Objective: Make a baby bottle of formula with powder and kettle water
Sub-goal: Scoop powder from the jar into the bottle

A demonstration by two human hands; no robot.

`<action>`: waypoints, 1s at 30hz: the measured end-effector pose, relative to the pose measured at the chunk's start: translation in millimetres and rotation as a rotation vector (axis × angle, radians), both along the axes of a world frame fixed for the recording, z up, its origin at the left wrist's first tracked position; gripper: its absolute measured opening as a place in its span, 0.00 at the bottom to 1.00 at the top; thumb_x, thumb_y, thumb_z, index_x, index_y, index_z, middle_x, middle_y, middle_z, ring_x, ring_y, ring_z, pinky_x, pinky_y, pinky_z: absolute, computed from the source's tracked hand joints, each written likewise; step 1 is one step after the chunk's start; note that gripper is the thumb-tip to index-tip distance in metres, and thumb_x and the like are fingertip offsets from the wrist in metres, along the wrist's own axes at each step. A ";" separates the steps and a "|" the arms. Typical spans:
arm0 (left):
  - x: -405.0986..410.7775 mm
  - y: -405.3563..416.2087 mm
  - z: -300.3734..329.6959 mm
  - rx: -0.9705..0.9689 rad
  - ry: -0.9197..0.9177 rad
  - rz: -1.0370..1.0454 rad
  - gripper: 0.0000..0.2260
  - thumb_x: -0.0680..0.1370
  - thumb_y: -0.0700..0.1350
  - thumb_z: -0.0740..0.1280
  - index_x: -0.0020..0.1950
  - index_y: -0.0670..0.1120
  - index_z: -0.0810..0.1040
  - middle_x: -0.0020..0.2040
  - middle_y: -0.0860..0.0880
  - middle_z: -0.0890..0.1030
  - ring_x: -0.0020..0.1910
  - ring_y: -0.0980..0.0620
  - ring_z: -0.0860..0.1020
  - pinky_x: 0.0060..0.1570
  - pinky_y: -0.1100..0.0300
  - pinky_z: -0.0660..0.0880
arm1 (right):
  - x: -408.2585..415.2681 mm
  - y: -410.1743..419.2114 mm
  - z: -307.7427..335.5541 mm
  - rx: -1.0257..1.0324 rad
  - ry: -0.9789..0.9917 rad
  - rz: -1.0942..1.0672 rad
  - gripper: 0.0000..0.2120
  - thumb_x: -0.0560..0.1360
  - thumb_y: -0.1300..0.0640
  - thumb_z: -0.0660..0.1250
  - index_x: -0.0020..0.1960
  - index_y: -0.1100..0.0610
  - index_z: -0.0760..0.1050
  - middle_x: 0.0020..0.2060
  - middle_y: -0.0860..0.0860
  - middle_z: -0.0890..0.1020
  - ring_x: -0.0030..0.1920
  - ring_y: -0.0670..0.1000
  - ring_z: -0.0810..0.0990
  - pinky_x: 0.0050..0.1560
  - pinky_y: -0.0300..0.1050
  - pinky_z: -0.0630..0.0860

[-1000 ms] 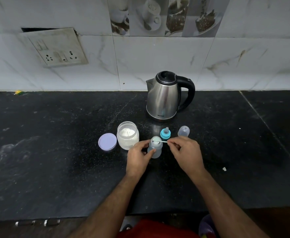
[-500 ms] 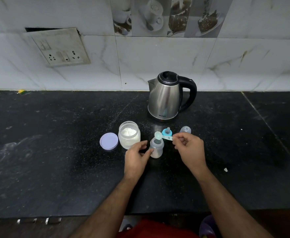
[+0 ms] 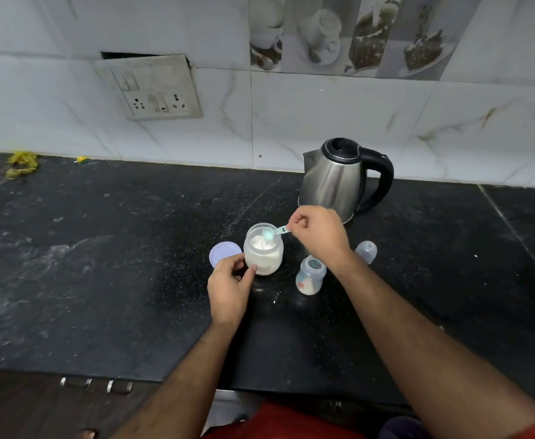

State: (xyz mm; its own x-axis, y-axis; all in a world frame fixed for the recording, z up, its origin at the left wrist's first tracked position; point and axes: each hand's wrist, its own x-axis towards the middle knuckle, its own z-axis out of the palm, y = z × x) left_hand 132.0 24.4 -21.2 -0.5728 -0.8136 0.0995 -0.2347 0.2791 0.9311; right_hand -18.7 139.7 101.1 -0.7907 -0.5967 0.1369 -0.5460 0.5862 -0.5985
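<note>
Beside the kettle (image 3: pixel 339 179), head view | powder jar (image 3: pixel 263 250) in front of kettle, open, part full of white powder; likely heavy, slick; left hand (image 3: pixel 229 285) steadies its side | right hand (image 3: pixel 318 234) pinches light scoop (image 3: pixel 272 232) over jar mouth | bottle (image 3: pixel 309 275) uncapped, front-right of jar, a little powder at bottom.

Bare counter (image 3: pixel 101 280) leftward; kettle (image 3: pixel 335 179), bottle (image 3: pixel 309 275), cap (image 3: pixel 366 251) crowding right.

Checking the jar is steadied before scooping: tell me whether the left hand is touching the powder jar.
Touching. The head view shows the left hand with thumb and fingers against the lower side of the powder jar, no gap between them.
</note>
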 end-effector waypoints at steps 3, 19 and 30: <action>-2.2 -9.5 3.3 0.008 -0.042 -0.010 0.17 0.71 0.44 0.78 0.58 0.47 0.81 0.46 0.63 0.77 0.44 0.60 0.80 0.41 0.80 0.70 | 1.4 -23.1 2.2 0.196 0.049 0.065 0.10 0.73 0.62 0.64 0.39 0.53 0.82 0.36 0.47 0.84 0.41 0.52 0.81 0.43 0.52 0.80; -20.6 -22.8 10.9 -0.063 -0.091 -0.195 0.31 0.66 0.49 0.80 0.66 0.52 0.75 0.53 0.68 0.74 0.56 0.65 0.71 0.51 0.75 0.64 | -13.5 -40.6 -14.2 0.239 -0.138 -0.012 0.13 0.75 0.62 0.64 0.35 0.50 0.80 0.43 0.47 0.86 0.45 0.51 0.83 0.49 0.49 0.81; -21.1 -34.9 18.5 -0.075 -0.099 -0.201 0.24 0.67 0.44 0.79 0.62 0.49 0.79 0.49 0.66 0.76 0.54 0.60 0.75 0.49 0.78 0.66 | -16.0 -43.6 -22.9 0.215 -0.390 0.009 0.13 0.73 0.67 0.68 0.35 0.51 0.81 0.39 0.50 0.86 0.45 0.51 0.84 0.55 0.52 0.81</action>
